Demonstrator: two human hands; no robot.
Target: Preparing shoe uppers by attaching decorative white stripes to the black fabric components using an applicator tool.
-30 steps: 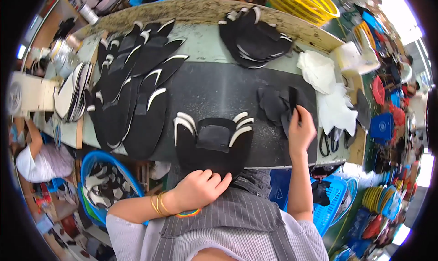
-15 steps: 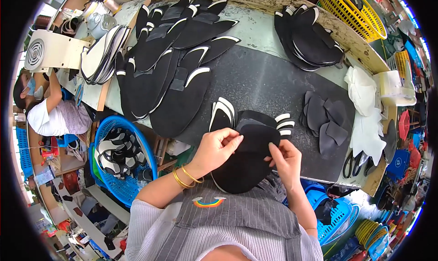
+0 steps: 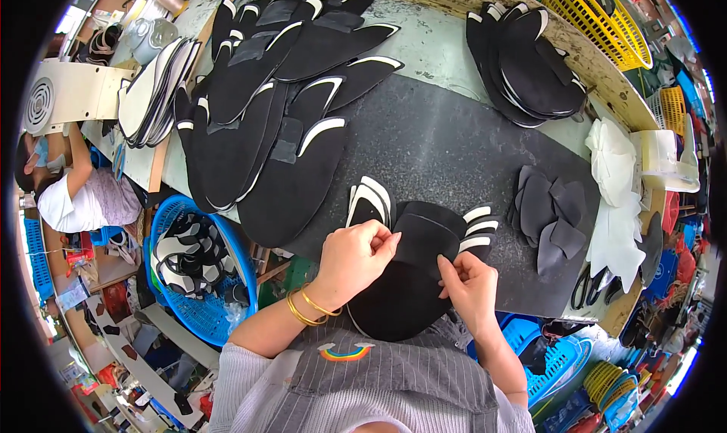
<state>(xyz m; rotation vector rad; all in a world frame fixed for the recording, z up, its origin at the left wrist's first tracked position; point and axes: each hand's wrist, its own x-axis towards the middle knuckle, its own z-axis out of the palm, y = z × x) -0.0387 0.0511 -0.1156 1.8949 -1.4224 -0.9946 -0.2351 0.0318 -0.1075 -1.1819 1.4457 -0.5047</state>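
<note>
Both hands pinch the black shoe-upper piece (image 3: 413, 270) at the table's (image 3: 447, 62) near edge, left hand (image 3: 354, 257) on its left rim, right hand (image 3: 468, 285) on the right; looks light, floppy, non-slip, so best gripped at the edges.
</note>
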